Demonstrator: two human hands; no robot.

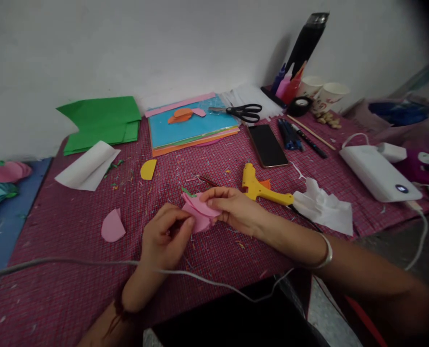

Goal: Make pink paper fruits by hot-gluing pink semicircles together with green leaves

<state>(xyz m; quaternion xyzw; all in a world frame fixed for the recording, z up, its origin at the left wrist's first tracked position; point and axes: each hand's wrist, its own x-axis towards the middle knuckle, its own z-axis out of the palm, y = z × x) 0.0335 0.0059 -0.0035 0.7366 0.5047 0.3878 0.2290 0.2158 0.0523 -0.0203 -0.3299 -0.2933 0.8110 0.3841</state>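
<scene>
Layered pink paper pieces with a bit of green paper at the top form a paper flower (199, 214), held in the air over the front of the table. My left hand (167, 231) pinches its left edge between thumb and finger. On the other side, my right hand (232, 207) grips the upper right petal, thumb on top. A folded pink paper piece (113, 226) lies to the left of my left hand. Just beyond my right hand rests a yellow glue gun (263, 185), and a dark thin stick (207, 181) lies near it.
Green paper (104, 120), coloured sheets (189, 127), black scissors (245, 112) and a phone (268, 145) lie toward the wall. A white power bank (379, 173) and crumpled tissue (323, 207) are at right. A white cable (207, 279) crosses in front, over the left forearm area. Paper scraps litter the cloth.
</scene>
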